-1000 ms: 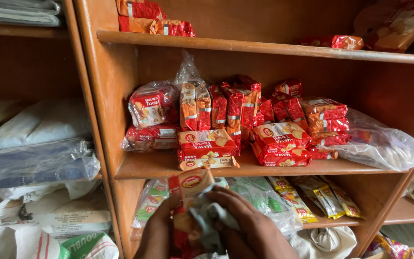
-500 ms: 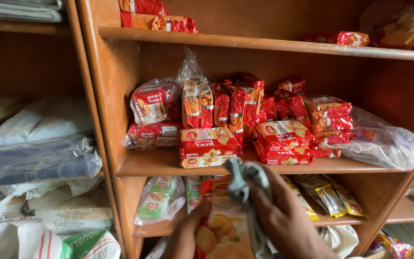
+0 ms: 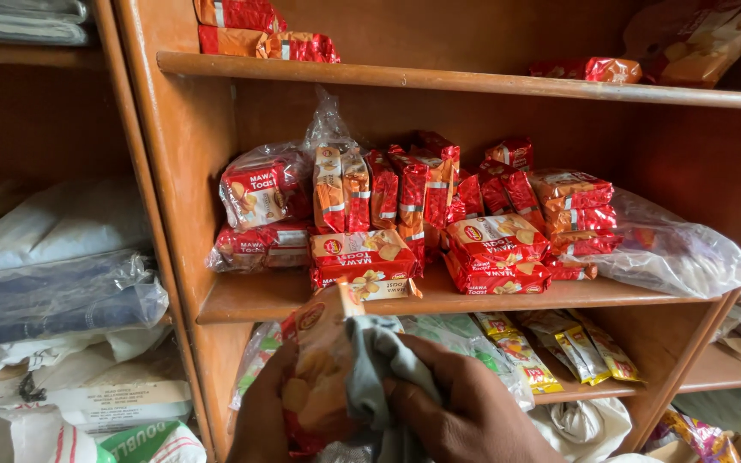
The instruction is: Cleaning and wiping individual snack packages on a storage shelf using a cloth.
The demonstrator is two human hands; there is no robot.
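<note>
- The left hand (image 3: 263, 416), low in the frame, has its fingers wrapped round the side of a red and orange foil biscuit packet (image 3: 319, 377).
- That packet sits upright between both hands, in front of the wooden shelf's (image 3: 242, 304) lower edge.
- A crumpled grey cloth (image 3: 379, 364) presses against the packet's right face.
- The right hand (image 3: 465, 411) clenches the cloth, fingers curled over it.
- Stacked red biscuit packets (image 3: 499, 249) rest on the shelf above.
</note>
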